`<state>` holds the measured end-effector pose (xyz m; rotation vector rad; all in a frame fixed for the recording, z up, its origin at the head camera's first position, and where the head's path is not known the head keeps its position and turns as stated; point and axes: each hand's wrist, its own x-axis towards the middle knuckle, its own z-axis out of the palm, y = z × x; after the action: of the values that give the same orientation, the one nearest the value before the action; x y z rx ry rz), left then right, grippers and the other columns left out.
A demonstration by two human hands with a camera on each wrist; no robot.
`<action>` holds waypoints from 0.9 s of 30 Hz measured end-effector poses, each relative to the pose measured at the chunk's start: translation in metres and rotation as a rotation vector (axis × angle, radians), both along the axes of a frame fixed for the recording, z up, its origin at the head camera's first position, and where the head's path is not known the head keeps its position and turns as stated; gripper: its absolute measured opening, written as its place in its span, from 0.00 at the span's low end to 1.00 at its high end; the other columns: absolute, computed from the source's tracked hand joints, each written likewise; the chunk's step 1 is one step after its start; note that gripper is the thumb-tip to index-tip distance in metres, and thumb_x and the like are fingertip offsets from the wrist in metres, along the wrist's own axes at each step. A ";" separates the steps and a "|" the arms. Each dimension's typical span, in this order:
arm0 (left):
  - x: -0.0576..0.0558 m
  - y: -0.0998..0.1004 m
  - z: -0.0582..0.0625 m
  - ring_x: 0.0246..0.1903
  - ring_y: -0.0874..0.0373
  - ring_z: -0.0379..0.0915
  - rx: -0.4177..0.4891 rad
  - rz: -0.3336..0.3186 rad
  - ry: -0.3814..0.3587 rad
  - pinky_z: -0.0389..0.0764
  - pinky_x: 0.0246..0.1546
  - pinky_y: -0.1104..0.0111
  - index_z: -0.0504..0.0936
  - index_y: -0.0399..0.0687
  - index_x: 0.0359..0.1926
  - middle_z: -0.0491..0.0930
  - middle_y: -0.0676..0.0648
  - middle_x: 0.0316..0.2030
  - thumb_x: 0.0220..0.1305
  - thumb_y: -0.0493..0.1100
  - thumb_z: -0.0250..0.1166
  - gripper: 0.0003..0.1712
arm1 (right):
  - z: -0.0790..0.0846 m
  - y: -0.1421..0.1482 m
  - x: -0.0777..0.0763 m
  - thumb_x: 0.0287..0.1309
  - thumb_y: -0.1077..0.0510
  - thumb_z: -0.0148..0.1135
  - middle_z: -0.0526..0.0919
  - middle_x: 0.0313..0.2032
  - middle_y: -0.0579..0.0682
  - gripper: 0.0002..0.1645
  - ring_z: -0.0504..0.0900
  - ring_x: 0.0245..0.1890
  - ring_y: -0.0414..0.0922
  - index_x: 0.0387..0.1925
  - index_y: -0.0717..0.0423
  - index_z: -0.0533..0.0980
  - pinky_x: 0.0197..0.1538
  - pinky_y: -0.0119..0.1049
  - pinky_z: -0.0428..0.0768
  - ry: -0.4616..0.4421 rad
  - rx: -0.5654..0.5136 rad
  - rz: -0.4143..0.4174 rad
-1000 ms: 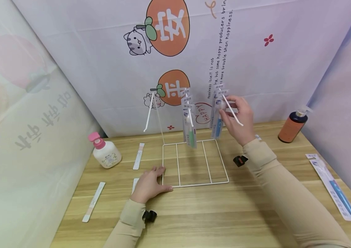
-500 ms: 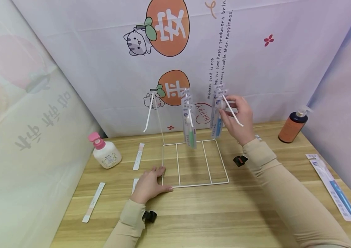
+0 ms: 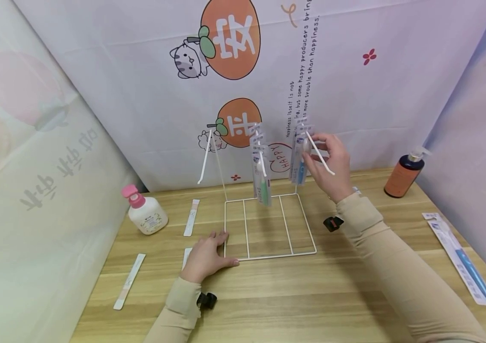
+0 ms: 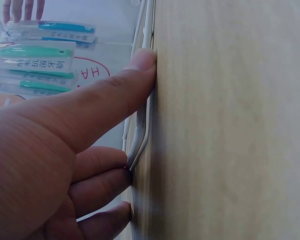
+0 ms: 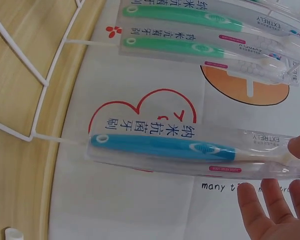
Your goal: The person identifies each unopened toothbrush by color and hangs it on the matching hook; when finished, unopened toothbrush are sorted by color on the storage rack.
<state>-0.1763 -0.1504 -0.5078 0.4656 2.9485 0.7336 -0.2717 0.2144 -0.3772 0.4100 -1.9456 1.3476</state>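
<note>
A white wire display rack stands on the wooden table with hooks reaching forward. My right hand pinches a blue toothbrush in clear packaging near its head end; the pack hangs from the right hook. In the right wrist view, the thumb lies over the toothbrush pack and the fingers are below it. Another blue pack hangs behind. Several packaged green toothbrushes hang from the middle hook. The left hook is bare. My left hand holds the rack's front left base corner, thumb on the front wire.
A white pump bottle with a pink top stands at left; an orange and dark pump bottle stands at right. One packaged blue toothbrush lies at the right edge. Thin white strips lie at left. Printed cloth encloses the table.
The front blue toothbrush pack has slid slightly back along the right hook, with my right hand still pinching it. My left hand stays at the rack's corner. The head view has shifted very slightly.
</note>
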 end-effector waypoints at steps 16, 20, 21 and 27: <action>-0.002 0.000 -0.002 0.71 0.24 0.68 0.007 0.005 -0.008 0.73 0.67 0.38 0.80 0.44 0.73 0.74 0.33 0.72 0.52 0.64 0.85 0.52 | -0.014 0.106 0.048 0.55 0.77 0.76 0.79 0.55 0.46 0.31 0.85 0.49 0.32 0.61 0.67 0.80 0.47 0.18 0.81 -0.142 0.160 -0.079; -0.001 0.000 -0.002 0.70 0.23 0.68 0.011 0.001 -0.004 0.73 0.66 0.37 0.80 0.43 0.73 0.74 0.32 0.72 0.52 0.64 0.85 0.52 | -0.021 0.164 0.066 0.59 0.75 0.75 0.78 0.51 0.37 0.31 0.82 0.44 0.23 0.63 0.65 0.78 0.42 0.15 0.79 -0.244 0.263 -0.077; -0.001 0.000 -0.002 0.70 0.23 0.68 0.014 0.000 -0.005 0.73 0.66 0.37 0.80 0.43 0.73 0.74 0.32 0.72 0.52 0.63 0.85 0.52 | -0.022 0.179 0.071 0.60 0.73 0.75 0.78 0.51 0.37 0.31 0.81 0.43 0.21 0.64 0.64 0.78 0.40 0.14 0.78 -0.281 0.294 -0.085; -0.001 0.000 -0.003 0.70 0.23 0.68 0.008 0.006 -0.013 0.73 0.67 0.38 0.80 0.43 0.74 0.73 0.30 0.72 0.53 0.65 0.85 0.53 | -0.037 0.257 0.095 0.71 0.56 0.73 0.77 0.63 0.60 0.31 0.68 0.35 0.11 0.69 0.63 0.74 0.30 0.18 0.71 -0.525 0.475 -0.233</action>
<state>-0.1777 -0.1505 -0.5108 0.4513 2.9368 0.7470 -0.1763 0.4718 -0.4138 0.0339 -2.6650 0.8875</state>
